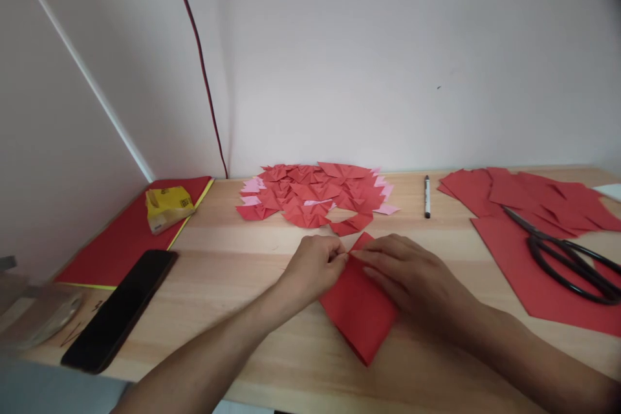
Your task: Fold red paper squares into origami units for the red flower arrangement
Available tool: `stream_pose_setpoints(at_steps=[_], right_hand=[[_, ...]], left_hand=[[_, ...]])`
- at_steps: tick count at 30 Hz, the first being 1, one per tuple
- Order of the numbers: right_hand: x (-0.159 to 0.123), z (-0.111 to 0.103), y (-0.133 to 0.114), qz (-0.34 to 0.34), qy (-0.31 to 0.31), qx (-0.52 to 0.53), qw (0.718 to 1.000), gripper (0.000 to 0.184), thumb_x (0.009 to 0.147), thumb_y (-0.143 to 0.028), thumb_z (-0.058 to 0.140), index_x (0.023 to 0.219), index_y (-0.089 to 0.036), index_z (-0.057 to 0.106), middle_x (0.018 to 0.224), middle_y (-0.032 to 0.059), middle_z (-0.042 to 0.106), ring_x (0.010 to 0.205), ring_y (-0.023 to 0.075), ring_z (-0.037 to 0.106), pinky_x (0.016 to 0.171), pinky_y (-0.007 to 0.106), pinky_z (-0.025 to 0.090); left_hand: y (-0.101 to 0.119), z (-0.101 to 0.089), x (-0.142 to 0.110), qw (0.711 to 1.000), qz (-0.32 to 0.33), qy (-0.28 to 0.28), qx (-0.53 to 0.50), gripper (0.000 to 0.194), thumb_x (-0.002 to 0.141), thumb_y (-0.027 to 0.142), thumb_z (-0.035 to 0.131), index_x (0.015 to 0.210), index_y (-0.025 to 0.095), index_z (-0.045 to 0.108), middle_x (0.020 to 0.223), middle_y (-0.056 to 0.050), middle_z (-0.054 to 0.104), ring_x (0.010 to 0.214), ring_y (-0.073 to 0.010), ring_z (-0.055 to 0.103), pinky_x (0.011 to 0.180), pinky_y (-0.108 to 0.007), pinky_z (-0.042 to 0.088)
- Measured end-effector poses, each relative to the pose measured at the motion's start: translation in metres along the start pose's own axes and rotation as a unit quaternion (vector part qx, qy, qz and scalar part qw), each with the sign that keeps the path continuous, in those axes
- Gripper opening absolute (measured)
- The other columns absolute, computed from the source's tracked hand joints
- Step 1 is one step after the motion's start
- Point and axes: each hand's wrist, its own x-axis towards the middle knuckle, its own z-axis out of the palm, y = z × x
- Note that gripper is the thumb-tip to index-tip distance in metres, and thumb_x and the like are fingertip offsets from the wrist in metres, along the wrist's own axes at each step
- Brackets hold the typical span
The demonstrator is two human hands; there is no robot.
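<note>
A red square of paper (359, 314) lies on the wooden table (272, 349) in front of me, one corner pointing toward me. My left hand (314, 265) pinches the paper's far left edge with closed fingers. My right hand (412, 278) lies flat over the paper's right side, fingers stretched toward the left hand and pressing it down. Just beyond the hands is a pile of several folded red and pink paper pieces (317, 197).
Black scissors (570, 259) rest on loose red sheets (528, 207) at the right. A marker pen (427, 196) lies behind my right hand. At the left are a black phone (119, 310), a red sheet stack (130, 233) and a yellow packet (167, 206). The wall stands close behind.
</note>
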Motion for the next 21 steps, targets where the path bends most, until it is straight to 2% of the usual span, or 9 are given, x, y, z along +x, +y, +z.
stream_pose_setpoints(at_steps=[6,11,18,21], right_hand=[[0.001,0.011,-0.009,-0.037,-0.047,-0.06,0.996,0.028,0.094,-0.013,0.041,0.105,-0.013,0.067,0.083,0.0099,0.065,0.072,0.0217,0.063,0.066,0.037,0.055],[-0.001,0.018,-0.009,-0.048,-0.063,-0.084,0.993,0.031,0.093,-0.014,0.04,0.113,-0.009,0.063,0.081,0.0098,0.064,0.072,0.0212,0.063,0.066,0.036,0.056],[-0.002,0.016,-0.01,-0.03,-0.076,-0.077,0.994,0.028,0.093,-0.014,0.042,0.11,-0.012,0.064,0.08,0.0081,0.063,0.071,0.0201,0.062,0.065,0.033,0.055],[-0.002,0.017,-0.01,-0.028,-0.072,-0.074,0.994,0.029,0.094,-0.014,0.039,0.103,-0.015,0.066,0.078,0.0074,0.062,0.069,0.0189,0.06,0.063,0.031,0.053]], left_hand=[[0.002,-0.005,-0.002,0.996,0.0,-0.021,0.083,0.018,0.081,0.018,0.047,0.065,0.017,0.054,0.062,0.0,0.057,0.06,-0.0138,0.051,0.057,-0.025,0.03],[0.003,-0.007,-0.003,0.991,-0.007,-0.037,0.125,0.018,0.085,0.019,0.047,0.067,0.017,0.05,0.069,-0.002,0.06,0.065,-0.0151,0.053,0.058,-0.026,0.03],[0.001,-0.007,-0.005,0.986,-0.001,-0.038,0.165,0.015,0.088,0.022,0.045,0.075,0.018,0.053,0.078,-0.006,0.063,0.071,-0.0186,0.058,0.061,-0.028,0.035],[0.001,-0.006,-0.008,0.985,-0.001,-0.033,0.169,0.006,0.087,0.021,0.048,0.087,0.018,0.053,0.084,-0.006,0.064,0.076,-0.02,0.06,0.063,-0.028,0.038]])
